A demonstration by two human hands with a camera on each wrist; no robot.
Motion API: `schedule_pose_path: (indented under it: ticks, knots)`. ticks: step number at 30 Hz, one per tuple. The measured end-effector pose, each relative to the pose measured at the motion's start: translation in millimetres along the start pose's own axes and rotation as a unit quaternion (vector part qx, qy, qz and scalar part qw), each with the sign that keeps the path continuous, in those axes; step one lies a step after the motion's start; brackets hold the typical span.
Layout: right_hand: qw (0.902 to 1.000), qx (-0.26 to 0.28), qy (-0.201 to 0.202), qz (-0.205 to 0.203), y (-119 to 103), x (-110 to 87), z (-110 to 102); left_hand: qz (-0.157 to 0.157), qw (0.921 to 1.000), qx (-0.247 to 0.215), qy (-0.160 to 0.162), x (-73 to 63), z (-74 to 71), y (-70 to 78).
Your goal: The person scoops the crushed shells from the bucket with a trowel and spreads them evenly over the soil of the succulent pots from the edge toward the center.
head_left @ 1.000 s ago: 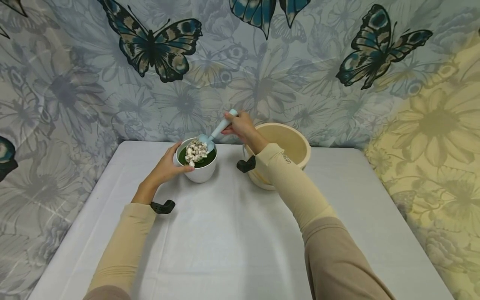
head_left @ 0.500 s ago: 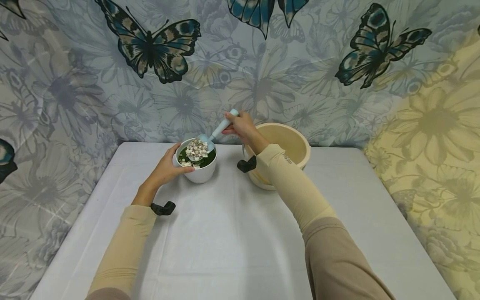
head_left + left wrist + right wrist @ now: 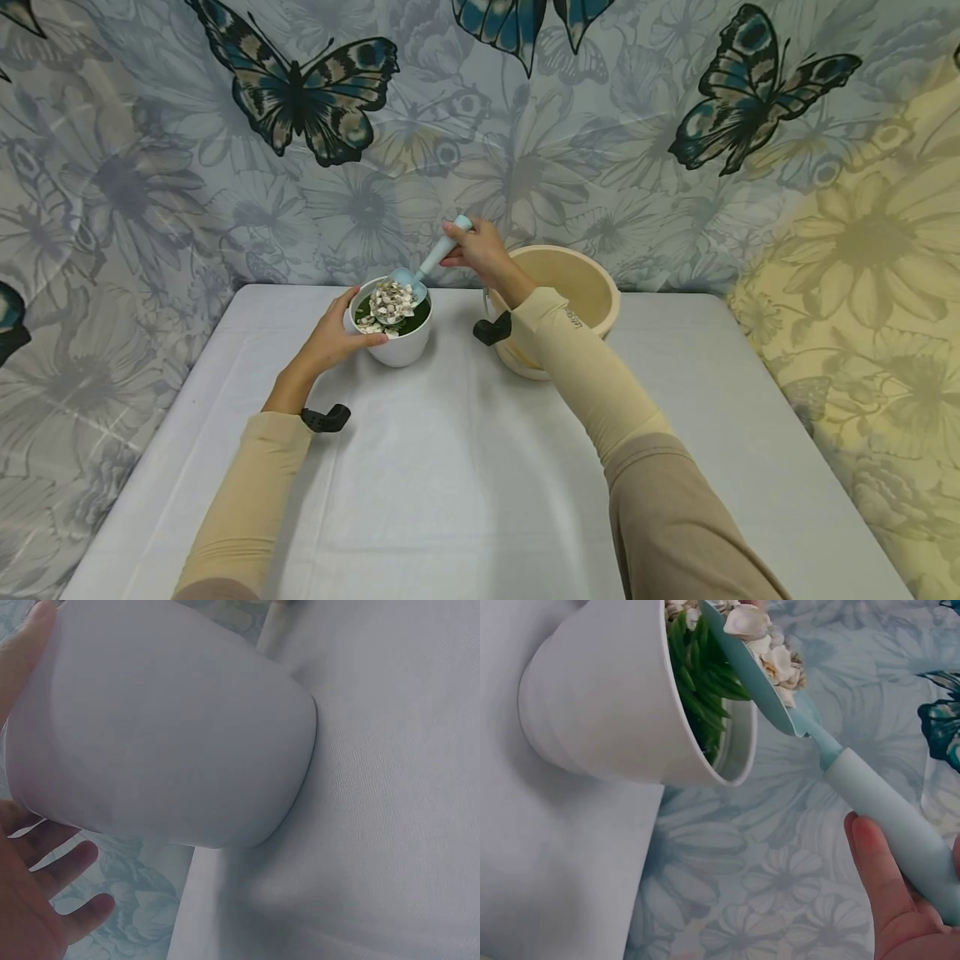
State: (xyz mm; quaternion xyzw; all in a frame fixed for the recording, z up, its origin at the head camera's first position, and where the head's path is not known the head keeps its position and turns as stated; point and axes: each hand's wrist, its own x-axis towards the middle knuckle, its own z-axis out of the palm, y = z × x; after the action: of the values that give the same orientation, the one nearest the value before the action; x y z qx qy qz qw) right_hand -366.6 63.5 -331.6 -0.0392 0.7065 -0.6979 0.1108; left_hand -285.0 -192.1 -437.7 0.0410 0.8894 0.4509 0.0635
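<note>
In the head view, my left hand [image 3: 326, 337] holds a white flower pot [image 3: 397, 352] by its near left side, with the thumb at the rim. Its fingers are spread along the wall in the left wrist view. My right hand [image 3: 483, 252] grips the handle of a light blue garden trowel [image 3: 437, 257], tilted down toward the pot. White and beige seashells [image 3: 772, 656] are heaped on the trowel's blade above the pot mouth. Green succulent-like leaves [image 3: 697, 682] show inside the pot below the blade. Some shells [image 3: 369, 325] lie among the leaves near the front rim.
A large beige bucket [image 3: 577, 279] stands to the right of the pot, partly behind my right forearm. White cloth [image 3: 405, 483] covers the table. Behind its back edge hangs a floral fabric backdrop [image 3: 525, 183] with butterflies.
Some shells have dropped from the trowel onto the leaves near the pot's front rim, and the heap is smaller. The trowel has shifted slightly left; the left hand keeps its hold.
</note>
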Motion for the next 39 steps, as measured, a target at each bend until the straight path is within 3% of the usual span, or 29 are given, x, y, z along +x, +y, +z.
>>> schedule_pose_path:
  ticks: [12, 21, 27, 39]
  knots:
    - [1.0000, 0.005, -0.005, -0.006, -2, -2.8, -1, 0.003, 1.0000, -0.003, 0.000, 1.2, 1.5, -2.6]
    - [0.9986, 0.035, 0.028, 0.030, 0, -3.2, -4, -0.001, 0.9996, 0.005, 0.028, -1.5, 4.5, -0.4]
    - [0.9956, 0.068, 0.055, 0.032, 3, -2.7, -1, 0.004, 0.9989, 0.009, 0.046, -3.0, 6.6, 0.0]
    - [0.9901, 0.118, 0.067, 0.034, 9, -8.0, 7, 0.026, 0.9990, -0.036, -0.001, 1.3, 0.4, -6.3]
